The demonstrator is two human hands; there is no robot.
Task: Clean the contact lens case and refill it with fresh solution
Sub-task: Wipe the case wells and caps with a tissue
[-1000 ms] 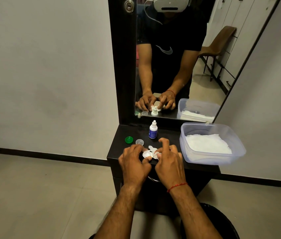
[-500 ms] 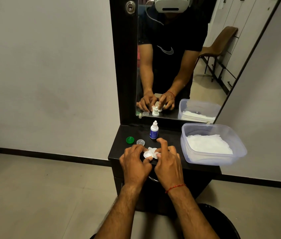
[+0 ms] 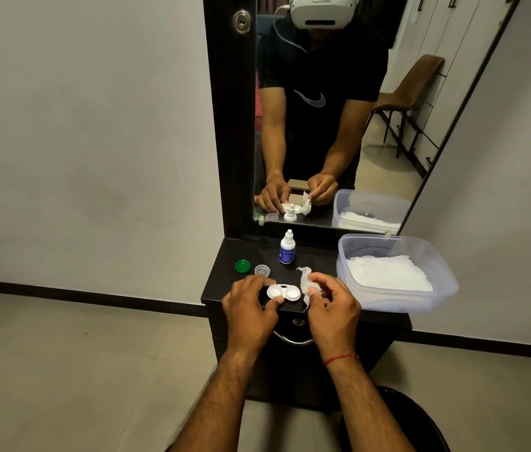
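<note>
Left hand pinching the open contact lens case at the desk front edge, right hand pinching a crumpled tissue just beside it, solution bottle upright behind.

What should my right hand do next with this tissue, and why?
Probably set the tissue down and reach for the solution bottle. The right hand pinches the tissue beside the lens case, not in a well. Both wells lie uncovered while the left hand steadies the case, and the bottle stands just behind, untouched.
</note>
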